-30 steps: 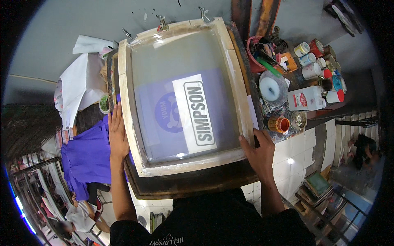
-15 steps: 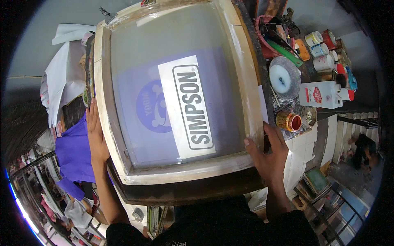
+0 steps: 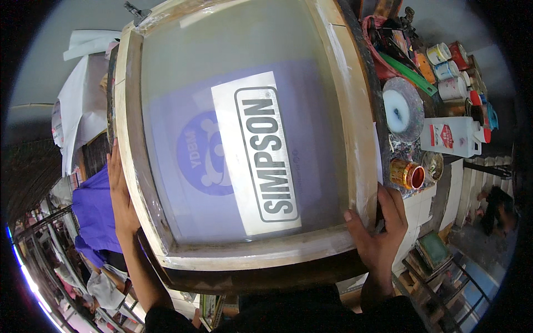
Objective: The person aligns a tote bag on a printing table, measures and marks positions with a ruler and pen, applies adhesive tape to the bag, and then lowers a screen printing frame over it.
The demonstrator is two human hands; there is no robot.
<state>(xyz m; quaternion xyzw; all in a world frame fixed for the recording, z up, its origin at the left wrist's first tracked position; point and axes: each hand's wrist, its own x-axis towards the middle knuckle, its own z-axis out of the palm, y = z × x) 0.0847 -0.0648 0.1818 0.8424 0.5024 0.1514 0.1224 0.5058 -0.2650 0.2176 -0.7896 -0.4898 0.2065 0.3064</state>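
Note:
A wooden screen-printing frame [image 3: 355,139] with see-through mesh fills the middle. Under the mesh shows purple fabric [image 3: 311,183] with a darker round print. A white strip [image 3: 230,139] with dark block letters inside a rounded outline lies over part of that print. My left hand [image 3: 121,194] is laid along the frame's left side, fingers stretched out. At the near right corner, my right hand [image 3: 377,225] grips the frame, thumb on top and fingers over the outer edge. The dark board [image 3: 261,282] beneath sticks out at the near side.
On the right stand an open jar [image 3: 408,173] of red-orange ink, a white jug [image 3: 449,136], a bowl [image 3: 397,111] of pale paste and several paint tubs [image 3: 446,70]. A metal clamp [image 3: 137,12] sits at the far left corner. Purple cloth [image 3: 97,208] hangs at left.
The frame looks larger and its near edge sits lower in the picture. Both hands appear lower, still against the frame; the right-hand tubs and jars have shifted rightward in view.

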